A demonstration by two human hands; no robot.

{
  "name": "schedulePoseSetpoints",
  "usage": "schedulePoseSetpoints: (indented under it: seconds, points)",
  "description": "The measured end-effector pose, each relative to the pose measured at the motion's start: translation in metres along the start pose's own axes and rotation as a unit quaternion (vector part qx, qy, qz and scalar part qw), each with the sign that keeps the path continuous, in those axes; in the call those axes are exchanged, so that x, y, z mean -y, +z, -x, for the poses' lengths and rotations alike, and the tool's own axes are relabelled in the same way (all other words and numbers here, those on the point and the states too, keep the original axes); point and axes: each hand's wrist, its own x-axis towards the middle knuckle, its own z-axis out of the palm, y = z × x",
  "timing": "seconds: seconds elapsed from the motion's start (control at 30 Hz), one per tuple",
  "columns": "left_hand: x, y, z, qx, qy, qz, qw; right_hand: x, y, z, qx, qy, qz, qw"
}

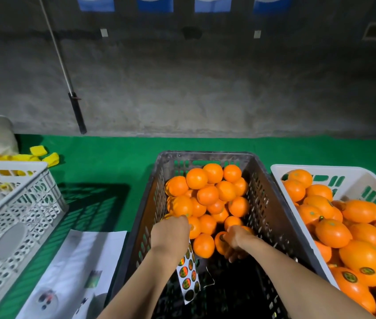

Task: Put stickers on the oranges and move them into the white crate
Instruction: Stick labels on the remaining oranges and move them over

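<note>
A dark slotted crate [272, 217] in the middle holds a heap of plain oranges [207, 194] at its far end. My left hand [170, 231] reaches into it, holding a strip of round stickers [188, 278] that hangs below the wrist. My right hand [236, 237] grips an orange [221, 242] near the front of the heap. The white crate [281, 178] to the right is full of oranges, some showing dark round stickers [349, 277].
A second white lattice crate [21, 217] stands at the left with yellow foam pieces [44, 154] behind it. White printed sheets [76, 272] lie on the green mat [113, 162]. A concrete wall rises behind, with a pole [76, 111] leaning on it.
</note>
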Motion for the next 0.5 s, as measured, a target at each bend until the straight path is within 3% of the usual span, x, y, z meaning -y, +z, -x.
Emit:
schedulePoseSetpoints:
  seconds: [0.07,0.17,0.5]
  points:
    - [0.000,0.001,-0.001,0.002,0.000,0.002,1.000,0.003,0.004,0.002,0.068,0.032,0.004,0.997]
    - [0.001,0.002,-0.002,0.000,-0.006,0.010,1.000,0.005,0.006,0.005,0.099,0.046,0.005,0.994]
    - [0.002,0.005,-0.002,-0.014,-0.005,0.015,1.000,0.013,0.001,0.032,0.019,-0.013,0.276,0.961]
